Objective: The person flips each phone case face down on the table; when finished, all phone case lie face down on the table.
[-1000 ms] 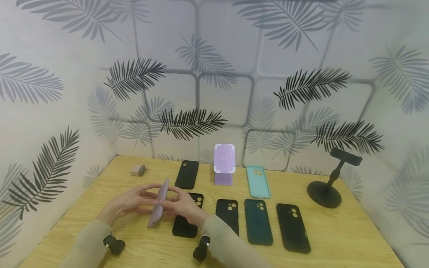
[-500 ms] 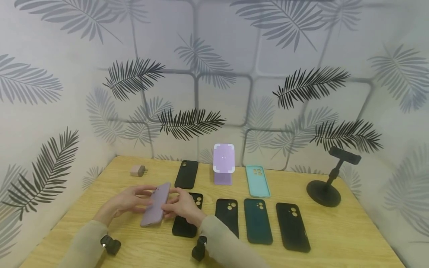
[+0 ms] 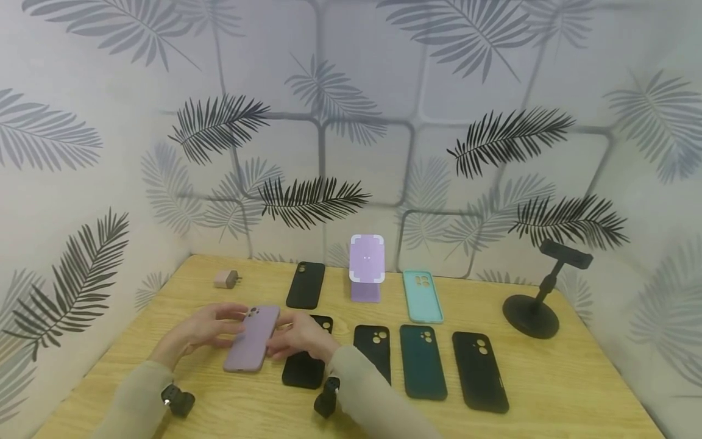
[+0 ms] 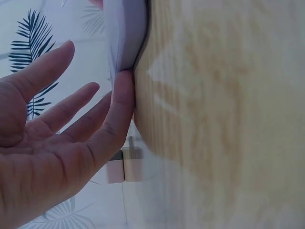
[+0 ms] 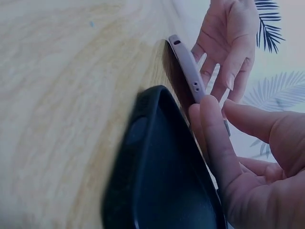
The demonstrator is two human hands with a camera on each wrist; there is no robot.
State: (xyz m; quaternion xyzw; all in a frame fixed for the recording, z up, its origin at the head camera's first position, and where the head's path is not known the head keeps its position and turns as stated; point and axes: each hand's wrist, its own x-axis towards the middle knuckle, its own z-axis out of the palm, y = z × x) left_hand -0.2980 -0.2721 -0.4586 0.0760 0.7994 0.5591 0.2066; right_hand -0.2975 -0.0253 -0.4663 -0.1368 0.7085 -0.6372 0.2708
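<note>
A phone in a lavender case (image 3: 252, 341) lies low over the left part of the table, camera side up; a slight tilt is hard to judge. My left hand (image 3: 204, 329) is at its left edge. In the left wrist view one fingertip (image 4: 125, 86) touches the case's side, the other fingers and thumb standing apart. My right hand (image 3: 303, 336) is at the opposite long edge, fingertips against it, thumb loose. Under the right hand a black phone case (image 3: 303, 372) lies partly hidden; its raised rim (image 5: 157, 102) shows close up in the right wrist view.
More cases lie about: black (image 3: 306, 285), black (image 3: 373, 350), dark teal (image 3: 423, 363), black (image 3: 480, 372) and turquoise (image 3: 423, 299). A lilac stand (image 3: 367, 259) is at the back, a charger plug (image 3: 225, 279) at left, a black holder (image 3: 531, 317) at right.
The phone has turned from nearly on edge to camera side up and come down toward the table. The hands have loosened from a two-handed grip to touching its sides.
</note>
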